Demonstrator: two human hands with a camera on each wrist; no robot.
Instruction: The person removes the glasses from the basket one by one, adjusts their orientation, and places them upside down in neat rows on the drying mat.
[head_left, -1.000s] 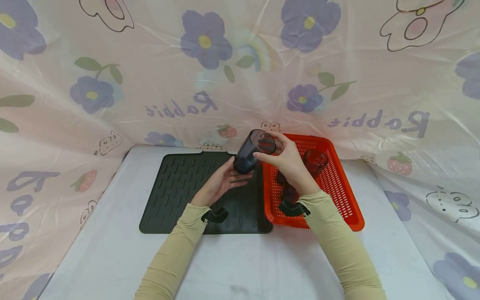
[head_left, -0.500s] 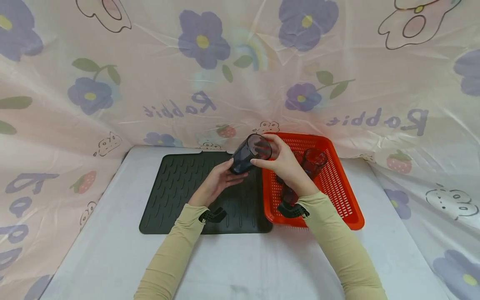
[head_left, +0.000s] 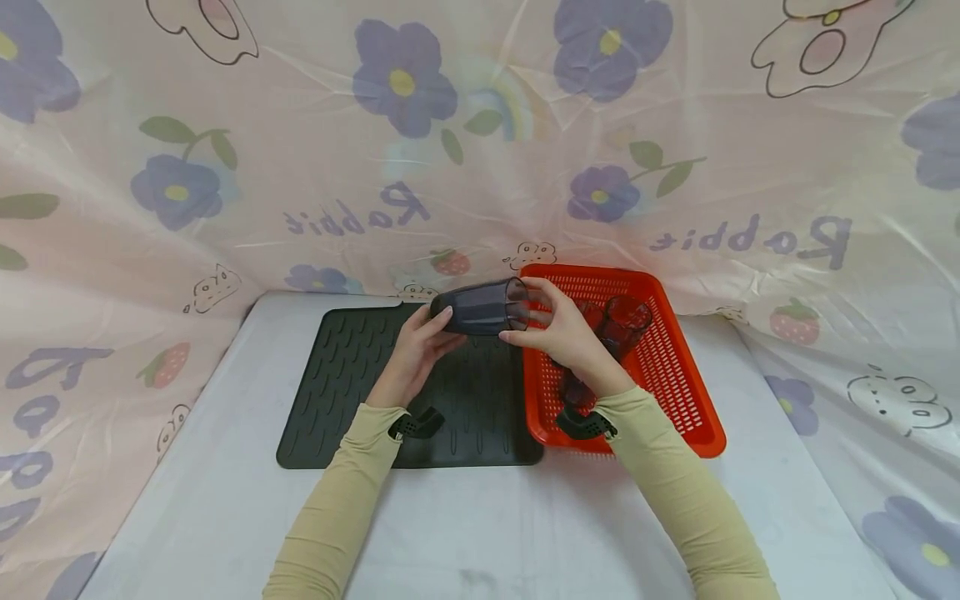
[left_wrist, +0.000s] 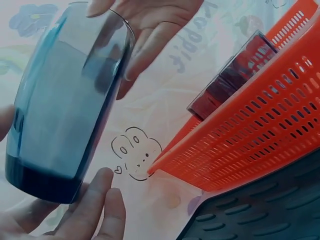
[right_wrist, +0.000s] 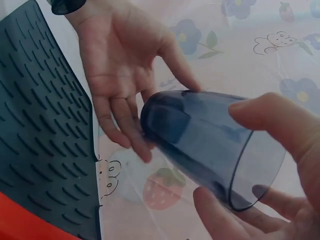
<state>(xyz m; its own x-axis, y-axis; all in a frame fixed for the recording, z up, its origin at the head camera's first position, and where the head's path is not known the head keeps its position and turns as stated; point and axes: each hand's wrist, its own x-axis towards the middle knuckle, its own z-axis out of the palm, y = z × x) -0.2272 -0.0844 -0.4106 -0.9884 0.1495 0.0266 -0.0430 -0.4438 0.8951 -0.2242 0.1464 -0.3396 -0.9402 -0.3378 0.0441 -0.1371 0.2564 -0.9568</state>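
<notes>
Red perforated basket (head_left: pixel 667 379): reddish glasses (head_left: pixel 627 319) inside. One dark-blue tumbler (head_left: pixel 480 308), nearly level; left hand (head_left: pixel 411 350) grasping base, right hand (head_left: pixel 570 335) grasping rim end.

Head view: bright, w/ diffuse light spread fairly evenly; lamp can't be seen. Faint sheen is caught along creases of the curtain (head_left: pixel 487 175). Soft shadow is cast on the desk (head_left: pixel 480 533) below the basket (head_left: pixel 705 433), nr the right sleeve (head_left: pixel 690 500). Wide-angle stretch is seen twd edges; fine detail is slightly smeared.

Wrist views: dimmer, w/ cool bluish cast, low contrast. In left wrist view, light is passed thru the glass (left_wrist: pixel 60 115), w/ thin glints on its rim; the left grip (left_wrist: pixel 82 212) is rendered a bit soft. In right wrist view, the mat (right_wrist: pixel 45 120) is rendered v. dark; the right grip (right_wrist: pixel 300 145), close to lens, is softened.
</notes>
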